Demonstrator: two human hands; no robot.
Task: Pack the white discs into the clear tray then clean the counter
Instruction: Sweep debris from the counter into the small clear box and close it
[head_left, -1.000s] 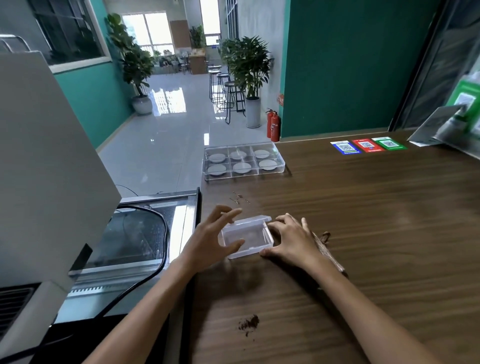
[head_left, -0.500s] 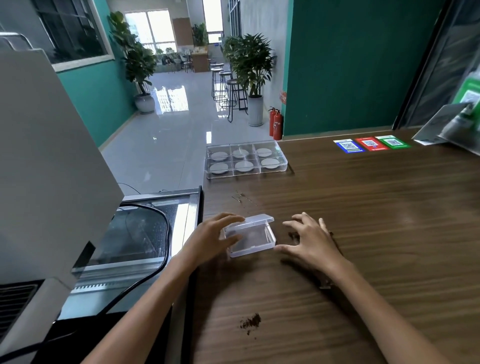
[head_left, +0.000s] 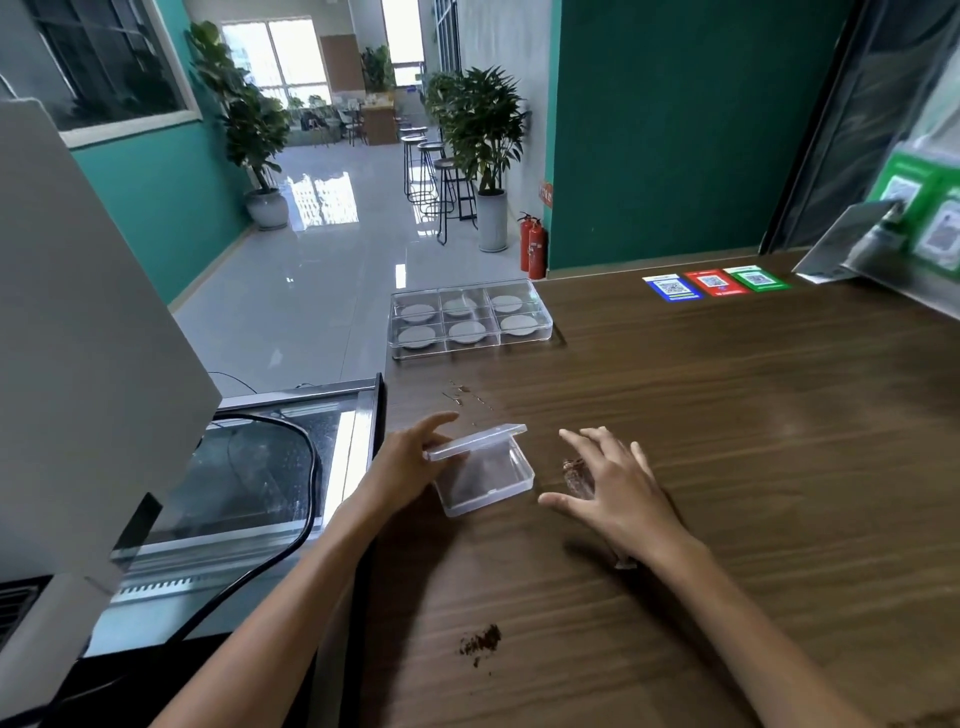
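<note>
**Discs packed, crumbs on the counter**

Nearest, a dark crumb patch (head_left: 480, 640) lies on the wooden counter (head_left: 753, 467). Beyond it, the left hand (head_left: 410, 462) grips the left edge of a small clear box (head_left: 485, 478), its hinged lid (head_left: 475, 441) raised. Just right of the box, the right hand (head_left: 608, 488) hovers with fingers spread, holding nothing, over a brown clump (head_left: 574, 467). Farther off, near the counter's left edge, the clear tray (head_left: 470, 345) holds six white discs (head_left: 467, 331), one per compartment. Three coloured cards (head_left: 716, 282) lie beyond.
</note>
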